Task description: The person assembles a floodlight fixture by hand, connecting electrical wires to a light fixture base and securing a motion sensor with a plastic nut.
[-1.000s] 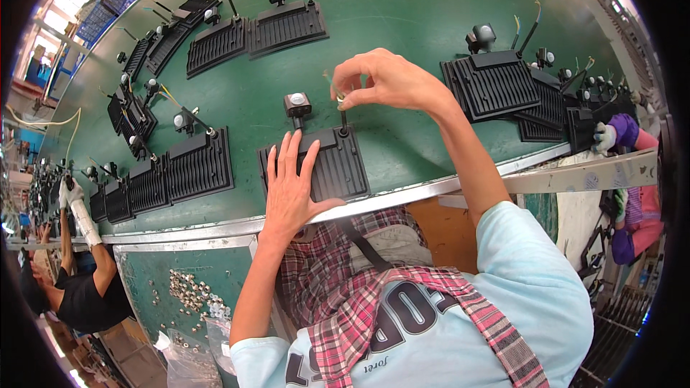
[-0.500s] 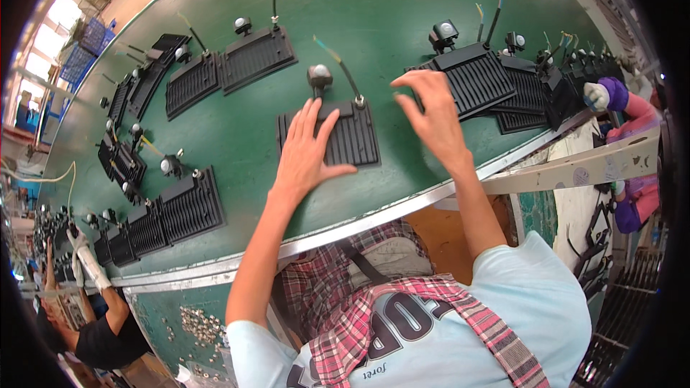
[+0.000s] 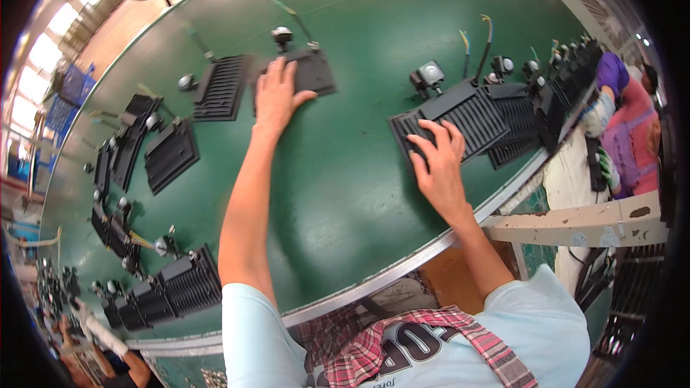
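Observation:
My left hand [image 3: 275, 97] lies with fingers spread on a black floodlight housing [image 3: 313, 71] on the far part of the green table. A small sensor head [image 3: 282, 37] and a cable with bare coloured wire ends stick out from its far side. To the right, my right hand [image 3: 440, 161] rests its parted, bent fingertips on the ribbed back of another floodlight housing [image 3: 467, 111]. That one has its own sensor head [image 3: 430, 74] and upright cable, and overlaps a further ribbed housing [image 3: 514, 122]. Neither hand is closed round anything.
Several more floodlight housings stand on the left, among them a ribbed one [image 3: 221, 89] and one lying at an angle [image 3: 171, 154]. More [image 3: 169, 291] lie near left. A metal edge [image 3: 388, 276] borders the green table [image 3: 345, 194]. Co-workers' gloved hands [image 3: 596, 115] work at right.
My left hand has slid the floodlight housing away from me, toward the others at far left. My right hand has come down onto the housing at right. The view has shifted.

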Demonstrator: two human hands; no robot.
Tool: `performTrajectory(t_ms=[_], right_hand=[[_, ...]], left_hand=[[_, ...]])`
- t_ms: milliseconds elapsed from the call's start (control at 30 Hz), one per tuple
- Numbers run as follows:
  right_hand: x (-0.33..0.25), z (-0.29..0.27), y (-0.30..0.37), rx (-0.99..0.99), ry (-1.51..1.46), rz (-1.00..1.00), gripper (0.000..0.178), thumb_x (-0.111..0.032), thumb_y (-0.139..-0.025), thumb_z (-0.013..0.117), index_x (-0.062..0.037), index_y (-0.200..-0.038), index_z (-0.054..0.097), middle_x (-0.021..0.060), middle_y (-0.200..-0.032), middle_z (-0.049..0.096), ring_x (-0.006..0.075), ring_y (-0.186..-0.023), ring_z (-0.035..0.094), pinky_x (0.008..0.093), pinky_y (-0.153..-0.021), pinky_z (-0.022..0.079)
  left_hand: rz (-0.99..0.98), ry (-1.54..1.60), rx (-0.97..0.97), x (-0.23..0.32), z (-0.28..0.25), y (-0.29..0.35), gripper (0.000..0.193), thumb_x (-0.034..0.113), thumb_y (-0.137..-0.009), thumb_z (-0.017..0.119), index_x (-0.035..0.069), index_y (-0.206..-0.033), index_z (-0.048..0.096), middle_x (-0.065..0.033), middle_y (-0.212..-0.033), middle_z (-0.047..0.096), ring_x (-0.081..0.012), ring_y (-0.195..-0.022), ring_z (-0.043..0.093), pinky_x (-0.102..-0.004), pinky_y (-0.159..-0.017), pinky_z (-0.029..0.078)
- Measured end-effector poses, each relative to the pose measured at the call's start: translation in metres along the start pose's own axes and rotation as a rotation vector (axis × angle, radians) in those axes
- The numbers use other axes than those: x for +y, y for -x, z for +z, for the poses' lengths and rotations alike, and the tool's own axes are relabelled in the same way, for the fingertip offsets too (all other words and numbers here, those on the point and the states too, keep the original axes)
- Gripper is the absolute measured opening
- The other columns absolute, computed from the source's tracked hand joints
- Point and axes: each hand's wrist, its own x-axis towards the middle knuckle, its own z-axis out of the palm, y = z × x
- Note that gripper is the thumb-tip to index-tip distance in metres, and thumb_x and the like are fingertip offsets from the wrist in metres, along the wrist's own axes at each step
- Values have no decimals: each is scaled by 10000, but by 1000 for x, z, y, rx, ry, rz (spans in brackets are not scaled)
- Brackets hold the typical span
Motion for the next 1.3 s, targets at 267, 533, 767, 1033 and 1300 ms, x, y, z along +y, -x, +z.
performTrajectory(t_ms=[267,533,767,1033,1300], right_hand=[[-49,10,10,-123,-164,58,387,-96,-776,692,-1,-1145,624,166,-1428,429,426,-1292,345,535,-1090,266],[-125,41,77,-425,-807,-428,261,-65,-812,643,40,-1051,632,184,-1181,578,363,-1189,500,470,-1011,406],[-108,-28,62,-56,-945,-228,179,-29,-858,594,-7,-1030,638,108,-940,625,301,-972,586,424,-861,479],[-114,20,8,-238,-1221,18,246,-170,-1009,506,8,-1103,648,111,-1058,632,194,-1027,590,328,-934,450],[-165,38,-18,-961,-1447,-190,258,-205,-1003,567,17,-948,687,23,-783,649,93,-694,585,250,-681,480]], left_hand=[[-74,457,154,98,-24,35,462,268,-950,614,-6,-1311,523,-203,-1382,479,-356,-1333,412,-497,-1124,286],[-128,364,-128,129,-85,126,564,328,-898,678,7,-1328,505,-203,-1204,597,-378,-1155,534,-454,-1001,413],[-369,252,-46,116,-113,213,171,180,-925,628,34,-1012,646,-120,-1059,538,-303,-1020,522,-407,-884,448],[-595,154,-18,83,-148,287,229,207,-976,573,-4,-1040,633,-131,-1075,551,-307,-1053,515,-406,-921,428],[-640,729,336,130,-185,266,372,245,-1049,440,-28,-1251,593,-133,-1265,545,-235,-1189,520,-347,-1030,386]])
